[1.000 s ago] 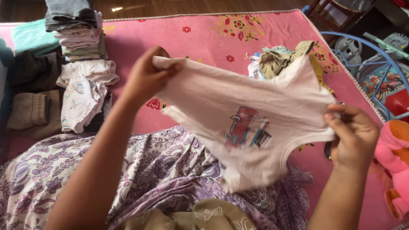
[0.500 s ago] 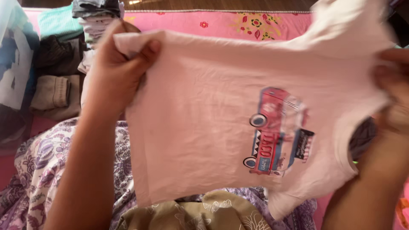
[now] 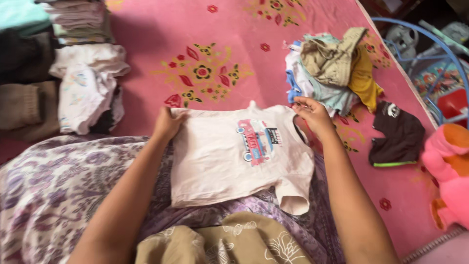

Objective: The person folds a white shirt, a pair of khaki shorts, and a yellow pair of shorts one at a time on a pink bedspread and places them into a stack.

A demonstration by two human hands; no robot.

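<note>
Left hand (image 3: 167, 124): head view; fingers curled over the hem end of the pale pink cotton child's T-shirt with a red-and-blue vehicle print (image 3: 229, 156), pinching that edge flat against the lap.
Right hand (image 3: 312, 115): pinching the neckline end of the same T-shirt, fingers bent, thumb tucked under the cloth.
T-shirt: spread print-up across the purple floral skirt (image 3: 58, 186), half on the lap and half on the pink flowered rug (image 3: 205, 29); one short sleeve hangs loose toward the near edge.
Left edge of rug: stack of folded clothes in white, grey and brown (image 3: 73, 58), well apart from the T-shirt.
Far right of rug: loose heap of unfolded clothes in khaki, mustard and light blue (image 3: 332, 73), just beside the right hand; a small black garment with a white patch (image 3: 398, 134) lies apart from it.
Right corner: pink and orange plush toy (image 3: 449, 171).
Risk: in my judgement the cloth could bunch or slide, since the lap is uneven and only two edges are held; the dangling sleeve may crease.
</note>
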